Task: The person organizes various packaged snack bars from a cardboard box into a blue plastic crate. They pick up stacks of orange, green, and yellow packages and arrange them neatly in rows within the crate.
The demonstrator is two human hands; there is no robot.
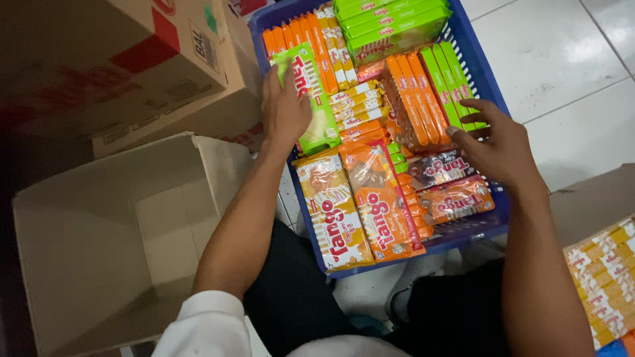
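The blue basket (497,218) runs off the top edge of the view, so its far end and the uppermost green packs (390,23) are cut off. The left hand (286,106) covers the middle of a green wafer pack (316,129); the fingers are laid over the pack's left side, but whether they close round it or only press on it cannot be told. The pack lies directly under and just right of that hand, at the basket's left wall, with its near end showing below the palm.

The right hand (499,145) is spread, fingers loose and grasping nothing. Its fingertips touch the upright orange and green packs (430,92) to their left; a dark chocolate pack (440,168) lies just under the palm, partly hidden.

2 large orange packs (360,208) lie between the forearms. An empty cardboard box (99,244) stands left of the left arm. Another carton of packs (605,277), right of the right arm, is cropped by the frame.
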